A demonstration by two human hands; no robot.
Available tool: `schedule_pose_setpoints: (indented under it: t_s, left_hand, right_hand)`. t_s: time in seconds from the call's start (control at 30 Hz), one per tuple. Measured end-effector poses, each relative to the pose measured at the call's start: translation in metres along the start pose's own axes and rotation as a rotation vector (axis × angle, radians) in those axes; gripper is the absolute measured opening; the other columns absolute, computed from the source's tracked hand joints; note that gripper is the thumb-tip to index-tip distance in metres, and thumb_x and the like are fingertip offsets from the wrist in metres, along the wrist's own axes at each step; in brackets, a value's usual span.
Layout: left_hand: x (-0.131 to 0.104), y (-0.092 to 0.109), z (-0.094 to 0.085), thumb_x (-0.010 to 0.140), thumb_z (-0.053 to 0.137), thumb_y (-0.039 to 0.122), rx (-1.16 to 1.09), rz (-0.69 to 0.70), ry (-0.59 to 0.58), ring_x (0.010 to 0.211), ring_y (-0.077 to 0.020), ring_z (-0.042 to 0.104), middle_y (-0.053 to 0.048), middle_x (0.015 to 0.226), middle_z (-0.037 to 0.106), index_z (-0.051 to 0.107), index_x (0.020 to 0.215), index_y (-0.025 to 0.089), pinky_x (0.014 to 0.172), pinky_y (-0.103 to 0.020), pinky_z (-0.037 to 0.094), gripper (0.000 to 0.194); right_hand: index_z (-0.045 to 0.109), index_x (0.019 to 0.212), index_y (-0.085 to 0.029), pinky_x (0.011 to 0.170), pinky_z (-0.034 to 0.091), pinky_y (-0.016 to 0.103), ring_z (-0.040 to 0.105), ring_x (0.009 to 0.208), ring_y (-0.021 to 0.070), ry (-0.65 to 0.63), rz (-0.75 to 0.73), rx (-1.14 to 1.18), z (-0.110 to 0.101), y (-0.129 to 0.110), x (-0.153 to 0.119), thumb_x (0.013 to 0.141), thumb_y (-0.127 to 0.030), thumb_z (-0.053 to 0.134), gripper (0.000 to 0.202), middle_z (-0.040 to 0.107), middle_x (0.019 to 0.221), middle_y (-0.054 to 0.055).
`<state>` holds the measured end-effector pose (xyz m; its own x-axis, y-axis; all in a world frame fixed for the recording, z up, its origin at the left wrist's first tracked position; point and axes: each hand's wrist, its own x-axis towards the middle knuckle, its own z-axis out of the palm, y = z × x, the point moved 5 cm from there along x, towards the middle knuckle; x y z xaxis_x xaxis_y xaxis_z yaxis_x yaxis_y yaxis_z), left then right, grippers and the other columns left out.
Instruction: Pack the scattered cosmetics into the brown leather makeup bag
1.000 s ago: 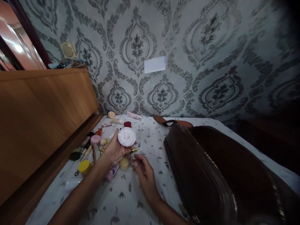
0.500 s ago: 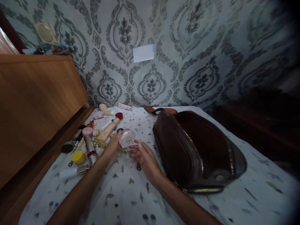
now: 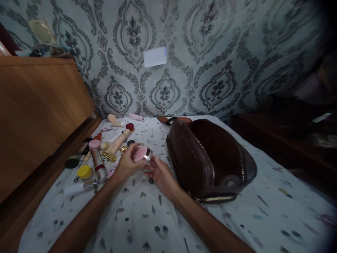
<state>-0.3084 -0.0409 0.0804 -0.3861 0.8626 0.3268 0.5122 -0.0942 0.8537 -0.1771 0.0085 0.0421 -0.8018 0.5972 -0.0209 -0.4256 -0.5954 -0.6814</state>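
My left hand (image 3: 131, 160): fingers curled round one side, thumb along the near edge, pinching a round pink-topped jar (image 3: 140, 153) with silver rim, tilted, held above the sheet between both hands. My right hand (image 3: 161, 173): fingers bent and loosely spread, tips at the jar's right side; whether they touch it I cannot tell.

Just beyond my left hand: one dark round pot (image 3: 131, 142), partly covered by my fingers. To its left, one beige tube (image 3: 119, 141) with gold cap, lying slantwise. Partly hidden by my left forearm: one purple-printed tube (image 3: 111, 172).

Left of that forearm: one metallic cylinder (image 3: 97, 160) with red band; one yellow-lidded jar (image 3: 84, 172); one white bottle (image 3: 77, 189) with silver cap, on its side; one pink-lidded pot (image 3: 94, 144); one dark green-lidded jar (image 3: 72, 161).

Farther ahead of my left hand: one dark red-lidded pot (image 3: 130, 127); one pale pink tube (image 3: 136, 116), near the wall.

Right of my right hand, close by: one brown leather bag (image 3: 186, 158), unzipped, its bulk crowding that side.

Beneath all: one white patterned sheet (image 3: 139, 218). Far left: one wooden cabinet (image 3: 39, 105).
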Motion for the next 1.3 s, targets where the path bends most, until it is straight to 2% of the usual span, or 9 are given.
schedule_pose_setpoints:
  t_s: [0.23, 0.33, 0.47, 0.57, 0.67, 0.93, 1.13, 1.3]
  left_hand:
    - [-0.004, 0.005, -0.007, 0.066, 0.079, 0.043, 0.343, 0.067, 0.015, 0.107, -0.027, 0.062, -0.009, 0.121, 0.064, 0.051, 0.125, 0.02, 0.089, -0.04, 0.049, 0.069]
    - [-0.007, 0.01, -0.005, 0.064, 0.081, 0.049, 0.48, 0.157, 0.017, 0.111, -0.0297, 0.06, -0.012, 0.124, 0.063, 0.05, 0.126, 0.019, 0.093, -0.042, 0.048, 0.076]
    - [-0.011, 0.018, -0.001, 0.067, 0.079, 0.054, 0.567, 0.287, 0.031, 0.111, -0.0294, 0.06, -0.012, 0.121, 0.063, 0.049, 0.126, 0.018, 0.094, -0.042, 0.047, 0.075]
    - [-0.014, 0.02, 0.002, 0.071, 0.076, 0.053, 0.555, 0.317, 0.013, 0.111, -0.0288, 0.059, -0.013, 0.122, 0.062, 0.046, 0.129, 0.019, 0.095, -0.042, 0.046, 0.074]
    - [-0.014, 0.017, 0.003, 0.071, 0.076, 0.053, 0.509, 0.281, -0.003, 0.115, -0.0298, 0.056, -0.013, 0.125, 0.059, 0.044, 0.131, 0.019, 0.097, -0.043, 0.044, 0.076]
    - [-0.014, -0.001, 0.006, 0.068, 0.078, 0.052, 0.352, 0.192, -0.048, 0.128, -0.0346, 0.048, -0.018, 0.136, 0.051, 0.036, 0.141, 0.017, 0.105, -0.049, 0.038, 0.091]
    - [-0.013, -0.008, 0.008, 0.072, 0.076, 0.045, 0.294, 0.167, -0.056, 0.128, -0.0324, 0.047, -0.016, 0.136, 0.051, 0.039, 0.14, 0.018, 0.106, -0.047, 0.038, 0.082]
    - [-0.015, -0.006, 0.009, 0.072, 0.076, 0.039, 0.316, 0.206, -0.021, 0.123, -0.0304, 0.051, -0.015, 0.131, 0.054, 0.043, 0.134, 0.017, 0.103, -0.045, 0.041, 0.073]
  right_hand:
    - [0.067, 0.087, -0.021, 0.065, 0.051, 0.027, 0.065, 0.073, 0.0146, 0.044, 0.004, -0.053, -0.006, 0.004, 0.001, 0.071, -0.055, 0.077, 0.039, 0.07, 0.082, 0.001]
    - [0.066, 0.084, -0.02, 0.067, 0.052, 0.026, 0.064, 0.073, 0.0136, 0.066, 0.003, -0.071, -0.008, 0.004, 0.001, 0.07, -0.051, 0.079, 0.036, 0.069, 0.082, 0.0]
    - [0.066, 0.09, -0.019, 0.067, 0.052, 0.026, 0.064, 0.073, 0.0131, 0.094, 0.018, -0.068, -0.01, 0.006, 0.002, 0.068, -0.047, 0.081, 0.039, 0.069, 0.084, 0.001]
    - [0.065, 0.092, -0.02, 0.066, 0.052, 0.026, 0.064, 0.071, 0.0129, 0.115, 0.022, -0.052, -0.012, 0.008, 0.003, 0.064, -0.044, 0.084, 0.041, 0.069, 0.081, 0.0]
    - [0.064, 0.09, -0.021, 0.065, 0.052, 0.025, 0.064, 0.067, 0.0121, 0.126, 0.02, -0.026, -0.013, 0.009, 0.003, 0.062, -0.04, 0.086, 0.04, 0.069, 0.079, -0.002]
    - [0.064, 0.09, -0.022, 0.064, 0.052, 0.026, 0.065, 0.068, 0.0134, 0.105, 0.022, 0.022, -0.011, 0.007, 0.001, 0.067, -0.033, 0.082, 0.031, 0.07, 0.084, -0.001]
    - [0.065, 0.093, -0.022, 0.065, 0.052, 0.026, 0.064, 0.068, 0.0125, 0.092, 0.031, 0.022, -0.013, 0.008, 0.001, 0.066, -0.032, 0.082, 0.034, 0.069, 0.084, -0.002]
    - [0.067, 0.093, -0.022, 0.066, 0.052, 0.027, 0.063, 0.071, 0.0133, 0.106, 0.023, 0.015, -0.013, 0.007, 0.001, 0.065, -0.031, 0.082, 0.034, 0.069, 0.086, -0.001]
